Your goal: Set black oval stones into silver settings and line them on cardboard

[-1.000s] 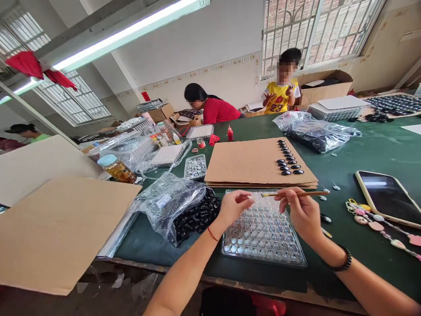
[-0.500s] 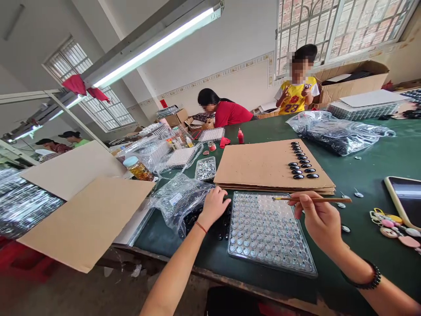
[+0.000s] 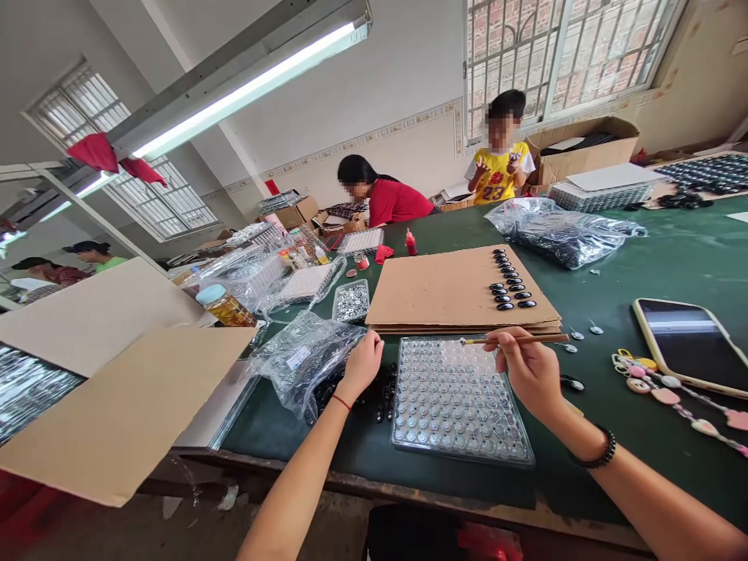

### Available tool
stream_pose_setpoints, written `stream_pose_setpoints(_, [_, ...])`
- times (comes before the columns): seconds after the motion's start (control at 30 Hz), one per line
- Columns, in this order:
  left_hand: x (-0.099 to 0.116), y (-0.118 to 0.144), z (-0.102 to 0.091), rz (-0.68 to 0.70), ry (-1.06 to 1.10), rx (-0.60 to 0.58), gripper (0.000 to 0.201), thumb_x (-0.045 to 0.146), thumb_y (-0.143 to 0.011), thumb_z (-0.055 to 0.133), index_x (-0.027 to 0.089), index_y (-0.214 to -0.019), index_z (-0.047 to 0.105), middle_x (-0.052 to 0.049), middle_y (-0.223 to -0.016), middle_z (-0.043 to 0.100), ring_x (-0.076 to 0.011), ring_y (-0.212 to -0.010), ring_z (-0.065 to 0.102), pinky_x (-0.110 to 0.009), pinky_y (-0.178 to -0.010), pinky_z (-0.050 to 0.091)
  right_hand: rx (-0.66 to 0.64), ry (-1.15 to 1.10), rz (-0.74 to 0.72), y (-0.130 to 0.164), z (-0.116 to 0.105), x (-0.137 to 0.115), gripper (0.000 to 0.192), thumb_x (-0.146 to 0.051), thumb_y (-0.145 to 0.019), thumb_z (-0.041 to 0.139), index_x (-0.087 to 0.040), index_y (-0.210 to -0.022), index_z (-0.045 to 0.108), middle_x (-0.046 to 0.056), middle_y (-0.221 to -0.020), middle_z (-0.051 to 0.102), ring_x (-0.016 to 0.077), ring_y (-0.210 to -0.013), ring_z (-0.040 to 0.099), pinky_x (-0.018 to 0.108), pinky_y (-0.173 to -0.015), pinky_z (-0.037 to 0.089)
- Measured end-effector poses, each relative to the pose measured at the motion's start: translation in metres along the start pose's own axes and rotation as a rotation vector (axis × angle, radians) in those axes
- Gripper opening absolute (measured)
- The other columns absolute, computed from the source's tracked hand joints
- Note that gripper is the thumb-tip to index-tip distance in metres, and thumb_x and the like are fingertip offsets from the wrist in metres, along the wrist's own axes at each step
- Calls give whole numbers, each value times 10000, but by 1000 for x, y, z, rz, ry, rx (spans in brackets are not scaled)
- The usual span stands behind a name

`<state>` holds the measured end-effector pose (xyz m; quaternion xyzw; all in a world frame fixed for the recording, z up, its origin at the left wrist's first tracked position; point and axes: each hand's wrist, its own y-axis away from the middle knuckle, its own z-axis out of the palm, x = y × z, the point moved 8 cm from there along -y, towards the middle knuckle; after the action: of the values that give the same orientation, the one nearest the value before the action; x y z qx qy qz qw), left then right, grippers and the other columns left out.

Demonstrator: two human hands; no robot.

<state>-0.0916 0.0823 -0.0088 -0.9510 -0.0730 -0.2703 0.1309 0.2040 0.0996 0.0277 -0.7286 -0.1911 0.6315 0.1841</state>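
My right hand (image 3: 529, 372) is closed around a thin wooden paintbrush (image 3: 549, 338), its tip pointing left over the far part of a clear plastic tray (image 3: 461, 401). Rows of small round metal-rimmed pieces fill most of that tray; its upper right part looks paler. My left hand (image 3: 363, 363) has its fingers drawn together beside the tray's upper left corner. Whatever may be between those fingers is hidden. Under and beside this hand lie small black shiny pieces (image 3: 382, 393), partly in a clear plastic bag (image 3: 298, 354).
Behind the tray, stacked cardboard sheets (image 3: 432, 288) carry glossy black ovals (image 3: 511, 282). A box of small metal parts (image 3: 351, 300) and a jar (image 3: 225, 305) stand left. At right lie a phone (image 3: 689, 343) and bead strap (image 3: 660, 393). Two people are across the table.
My left hand's fingers have gone from spread to drawn together. The brush remains over the tray in my right hand. The whole view has shifted to the right.
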Motion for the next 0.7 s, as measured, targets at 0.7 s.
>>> stream_pose_setpoints(0.7, [-20,8,-9,-347,783,-238,390,358,-632,652,115,-937,646,59,-487,383,-14,-388,253,-153,-357,117,-60,44,-21,4,4,-5,267,-354,-874,372,-174,-787,549,18,-584,584,119,-469,539,226,-461,405])
